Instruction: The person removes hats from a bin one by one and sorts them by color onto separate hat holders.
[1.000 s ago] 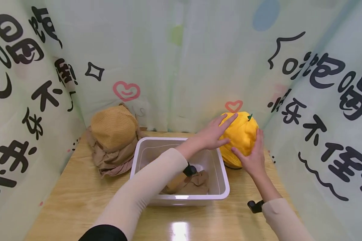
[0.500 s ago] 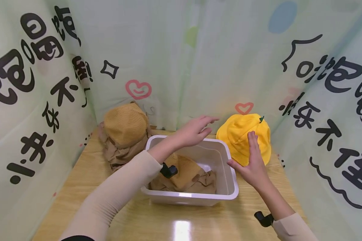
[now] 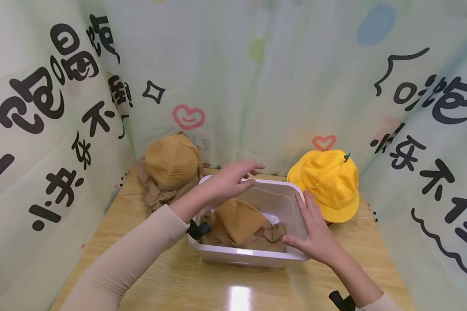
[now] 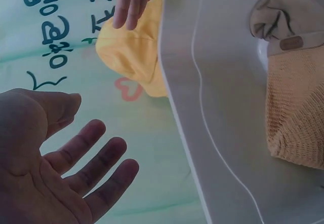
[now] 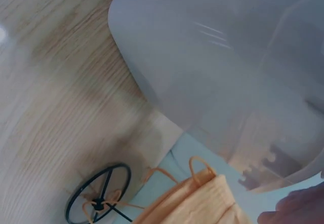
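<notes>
A yellow hat (image 3: pixel 328 183) with a small green stem on top sits at the back right. My right hand (image 3: pixel 315 231) lies at the right rim of the white bin (image 3: pixel 284 192), fingers straight and thumb spread over the inside. My left hand (image 3: pixel 233 177) hovers over the bin's back rim; in the left wrist view this left hand (image 4: pixel 76 173) has loosely spread fingers and an unoccupied palm. Inside the bin lies a tan knit hat with brown cloth (image 3: pixel 237 220). A similar tan hat (image 3: pixel 173 162) with brown cloth stands at the back left.
A black round wire base (image 5: pixel 98 196) stands on the wooden table (image 3: pixel 179 276), close to the yellow hat's brim. Light curtains (image 3: pixel 225 86) with black lettering and pink hearts enclose the table at the back and both sides.
Both hands have come off the yellow hat. The left hand moved left over the bin's back rim, and the right hand came down and nearer to its right rim. The head view shifted.
</notes>
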Action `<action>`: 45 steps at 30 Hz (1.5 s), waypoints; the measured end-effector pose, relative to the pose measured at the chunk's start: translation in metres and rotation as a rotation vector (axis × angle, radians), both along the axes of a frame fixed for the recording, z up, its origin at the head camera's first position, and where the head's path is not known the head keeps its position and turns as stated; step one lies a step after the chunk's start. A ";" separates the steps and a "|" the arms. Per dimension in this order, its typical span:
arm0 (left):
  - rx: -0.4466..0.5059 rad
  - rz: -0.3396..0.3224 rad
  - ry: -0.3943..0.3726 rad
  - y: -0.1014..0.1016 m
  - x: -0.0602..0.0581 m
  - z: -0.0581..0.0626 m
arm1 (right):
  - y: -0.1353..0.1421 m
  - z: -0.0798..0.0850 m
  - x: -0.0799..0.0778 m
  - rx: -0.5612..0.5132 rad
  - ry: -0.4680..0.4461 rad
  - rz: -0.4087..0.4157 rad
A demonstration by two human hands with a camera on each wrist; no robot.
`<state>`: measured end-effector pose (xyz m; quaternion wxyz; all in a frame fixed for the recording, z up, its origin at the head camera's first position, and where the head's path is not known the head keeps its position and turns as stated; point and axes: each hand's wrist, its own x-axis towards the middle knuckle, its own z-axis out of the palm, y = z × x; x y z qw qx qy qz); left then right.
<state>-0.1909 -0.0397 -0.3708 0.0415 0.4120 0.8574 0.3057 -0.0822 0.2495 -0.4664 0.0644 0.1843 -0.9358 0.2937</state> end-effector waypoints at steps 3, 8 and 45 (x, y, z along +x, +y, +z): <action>-0.018 0.007 -0.036 -0.001 0.003 -0.003 | -0.001 -0.002 0.004 0.049 -0.031 0.009; -0.081 0.033 -0.057 -0.003 0.006 -0.011 | -0.003 -0.006 0.007 0.147 -0.045 0.033; -0.342 0.131 -0.203 -0.004 0.000 -0.076 | -0.011 -0.017 0.012 0.282 0.018 -0.041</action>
